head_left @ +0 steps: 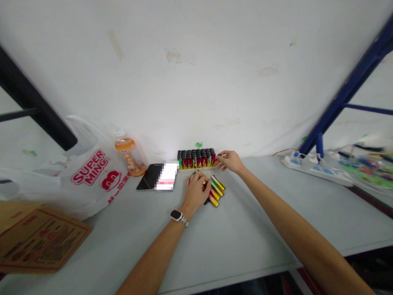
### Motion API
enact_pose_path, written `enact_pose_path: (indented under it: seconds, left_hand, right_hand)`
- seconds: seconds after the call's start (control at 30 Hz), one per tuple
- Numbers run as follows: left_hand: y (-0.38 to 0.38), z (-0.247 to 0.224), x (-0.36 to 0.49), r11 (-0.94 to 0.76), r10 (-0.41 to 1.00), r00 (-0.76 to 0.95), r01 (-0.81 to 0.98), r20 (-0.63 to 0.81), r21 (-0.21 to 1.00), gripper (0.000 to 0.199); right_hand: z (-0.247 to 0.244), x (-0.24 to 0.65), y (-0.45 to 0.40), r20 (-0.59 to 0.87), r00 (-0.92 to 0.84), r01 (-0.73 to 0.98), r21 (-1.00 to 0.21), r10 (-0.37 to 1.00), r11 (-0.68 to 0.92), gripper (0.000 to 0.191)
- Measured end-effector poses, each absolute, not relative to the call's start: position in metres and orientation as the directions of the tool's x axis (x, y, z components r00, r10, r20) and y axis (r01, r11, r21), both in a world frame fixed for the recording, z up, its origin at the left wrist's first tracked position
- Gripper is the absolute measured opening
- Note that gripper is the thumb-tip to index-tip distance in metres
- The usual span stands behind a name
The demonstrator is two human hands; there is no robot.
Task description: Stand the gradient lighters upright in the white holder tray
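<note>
Many cylindrical batteries (196,159) with dark tops and red, green and gold wraps stand upright in a tight block against the wall. At the block's right end, my right hand (229,161) is closed, its fingertips pinching what looks like a battery with a dark end; the fingers hide most of it. In front of the block, my left hand (196,189) curls its fingers over some batteries lying on the table. Several loose gold-ended batteries (217,187) fan out just right of this hand. A watch (176,215) is on my left wrist.
Left of the batteries lie a dark tablet or phone (150,176) and a lit, blurred screen (166,177). Further left stand an orange drink bottle (130,155), a white plastic bag (92,180) and a cardboard box (46,239). A power strip (316,168) lies at the right, beside a blue metal post (346,86).
</note>
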State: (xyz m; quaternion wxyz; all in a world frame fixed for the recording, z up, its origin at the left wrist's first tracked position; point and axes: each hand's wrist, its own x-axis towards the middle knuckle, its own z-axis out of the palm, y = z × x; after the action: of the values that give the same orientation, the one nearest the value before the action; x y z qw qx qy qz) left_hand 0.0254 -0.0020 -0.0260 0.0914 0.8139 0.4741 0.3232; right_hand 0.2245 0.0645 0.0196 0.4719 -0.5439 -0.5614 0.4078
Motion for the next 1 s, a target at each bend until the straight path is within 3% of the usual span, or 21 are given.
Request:
enact_pose_path:
  seconds: [0.6,0.77,0.87,1.0]
  left_hand:
    - [-0.002,-0.03,0.025,-0.543,0.822,0.346,0.716,0.451,0.439,0.012]
    - [-0.001,-0.03,0.024,-0.546,0.82,0.349,0.716,0.455,0.435,0.011]
    - [-0.002,-0.029,0.024,-0.542,0.822,0.348,0.72,0.451,0.433,0.011]
    - [-0.003,-0.028,0.024,-0.549,0.818,0.352,0.716,0.456,0.432,0.012]
  right_hand:
    - [0.012,0.214,0.074,0.176,-0.02,0.455,-0.875,0.984,0.166,0.014]
    - [0.004,0.215,0.069,0.402,0.016,0.735,-0.626,0.916,0.261,0.019]
    - [-0.006,0.214,0.062,0.533,-0.014,0.818,-0.48,0.846,0.316,0.028]
    - [-0.017,0.209,0.048,0.553,-0.047,0.879,-0.372,0.832,0.297,0.045]
